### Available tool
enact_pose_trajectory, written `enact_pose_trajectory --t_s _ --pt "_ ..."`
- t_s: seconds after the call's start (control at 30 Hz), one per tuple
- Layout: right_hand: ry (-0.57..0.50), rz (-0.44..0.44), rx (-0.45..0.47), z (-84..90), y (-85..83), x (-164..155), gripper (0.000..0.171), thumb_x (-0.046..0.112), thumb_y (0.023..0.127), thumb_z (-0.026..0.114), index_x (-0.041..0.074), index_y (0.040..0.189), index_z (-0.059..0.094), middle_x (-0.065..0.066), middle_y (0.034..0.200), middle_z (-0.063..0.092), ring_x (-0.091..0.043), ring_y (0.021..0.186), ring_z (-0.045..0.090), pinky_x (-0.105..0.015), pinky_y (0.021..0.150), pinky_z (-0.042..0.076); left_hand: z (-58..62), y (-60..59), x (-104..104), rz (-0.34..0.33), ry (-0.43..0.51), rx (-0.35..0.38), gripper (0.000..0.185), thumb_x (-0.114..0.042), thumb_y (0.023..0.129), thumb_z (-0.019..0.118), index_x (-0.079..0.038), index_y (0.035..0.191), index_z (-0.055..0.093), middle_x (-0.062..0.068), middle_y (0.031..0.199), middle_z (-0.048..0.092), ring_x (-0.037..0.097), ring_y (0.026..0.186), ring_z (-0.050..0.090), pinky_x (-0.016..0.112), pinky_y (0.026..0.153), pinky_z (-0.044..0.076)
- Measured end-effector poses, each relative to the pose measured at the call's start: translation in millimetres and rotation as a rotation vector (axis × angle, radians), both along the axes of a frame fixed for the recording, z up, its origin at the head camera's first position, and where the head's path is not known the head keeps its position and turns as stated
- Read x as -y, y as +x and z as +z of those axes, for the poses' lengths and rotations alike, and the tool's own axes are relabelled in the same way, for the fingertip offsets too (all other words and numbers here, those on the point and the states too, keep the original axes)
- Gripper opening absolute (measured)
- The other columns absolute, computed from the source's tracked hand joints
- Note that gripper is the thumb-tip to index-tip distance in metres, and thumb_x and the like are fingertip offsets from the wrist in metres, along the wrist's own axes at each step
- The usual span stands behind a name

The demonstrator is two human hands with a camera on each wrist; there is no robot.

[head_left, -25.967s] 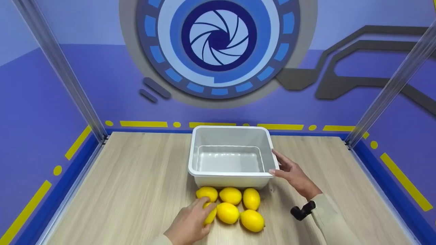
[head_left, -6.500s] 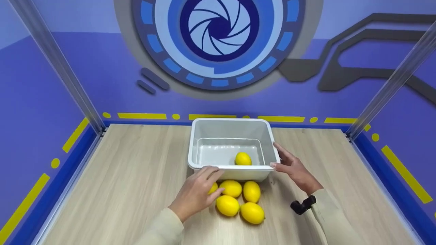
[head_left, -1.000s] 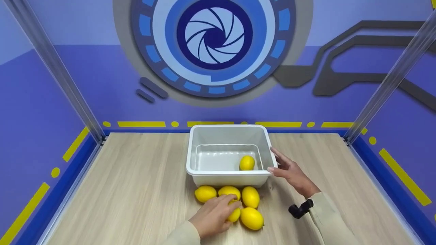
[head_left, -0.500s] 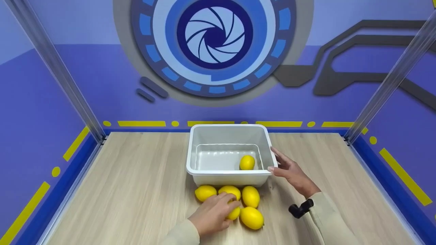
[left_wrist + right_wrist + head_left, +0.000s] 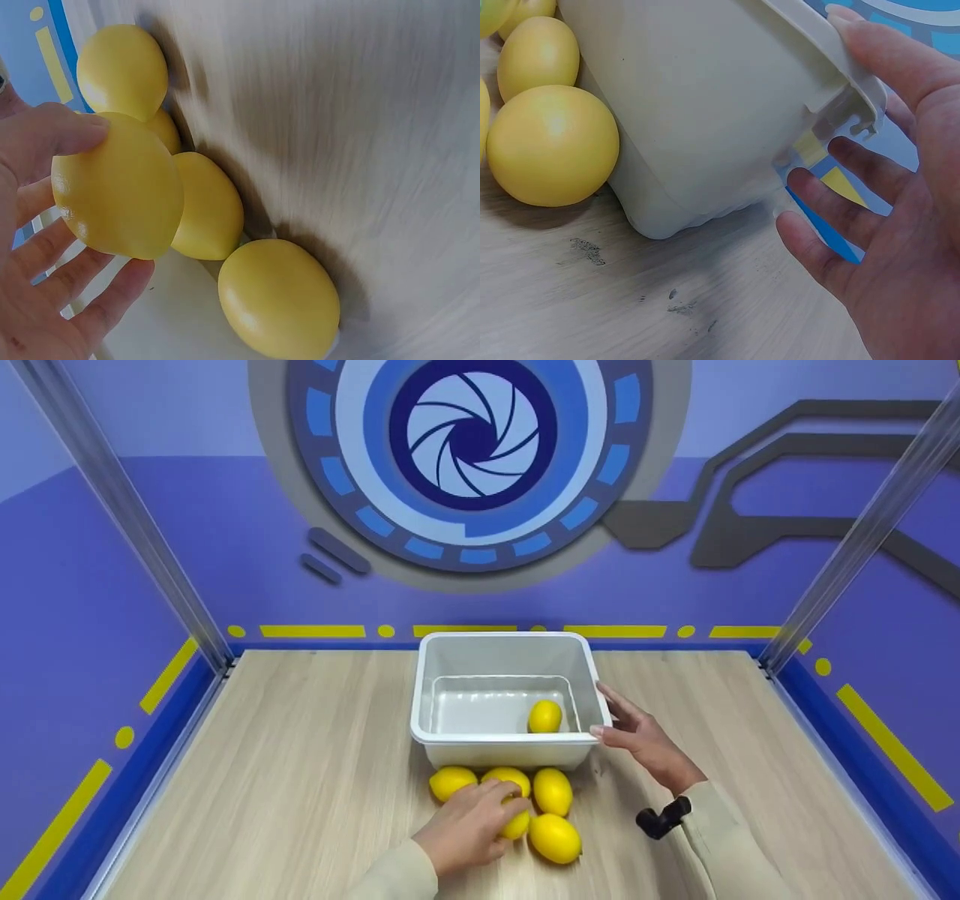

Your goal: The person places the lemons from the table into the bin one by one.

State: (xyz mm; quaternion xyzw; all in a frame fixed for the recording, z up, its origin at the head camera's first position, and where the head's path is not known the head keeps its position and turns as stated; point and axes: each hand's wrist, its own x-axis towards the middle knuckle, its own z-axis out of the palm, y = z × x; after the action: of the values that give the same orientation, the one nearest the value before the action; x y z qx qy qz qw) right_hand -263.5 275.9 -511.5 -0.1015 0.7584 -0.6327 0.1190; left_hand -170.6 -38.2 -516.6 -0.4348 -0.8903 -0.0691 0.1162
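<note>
Currently left hand (image 5: 466,832) grips lemon (image 5: 116,187) | right hand (image 5: 637,735) touches bin (image 5: 502,742)

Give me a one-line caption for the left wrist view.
Left hand grips a lemon above three others beside the bin.

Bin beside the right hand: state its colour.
The bin is plain light grey-white, clearest in the head view.

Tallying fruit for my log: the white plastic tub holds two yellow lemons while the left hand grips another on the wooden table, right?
Not quite: the white plastic tub holds one yellow lemon, as the head view shows. The left hand does grip another lemon on the wooden table.
</note>
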Motion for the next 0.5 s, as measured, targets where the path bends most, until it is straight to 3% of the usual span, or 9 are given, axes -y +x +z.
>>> enact_pose_trajectory --t_s 0.5 --pt "0.000 -0.007 0.006 -0.2 0.3 -0.2 0.075 0.017 0.091 0.066 0.030 0.153 0.025 -0.015 0.158 0.027 -0.038 0.137 0.039 -0.019 0.092 0.049 7.9 -3.3 -1.9 0.001 -0.005 0.019 0.046 -0.027 0.077 0.077 -0.021 0.120 0.062 -0.001 0.120 0.062 0.015 0.111 0.058 0.029 0.088 0.053"
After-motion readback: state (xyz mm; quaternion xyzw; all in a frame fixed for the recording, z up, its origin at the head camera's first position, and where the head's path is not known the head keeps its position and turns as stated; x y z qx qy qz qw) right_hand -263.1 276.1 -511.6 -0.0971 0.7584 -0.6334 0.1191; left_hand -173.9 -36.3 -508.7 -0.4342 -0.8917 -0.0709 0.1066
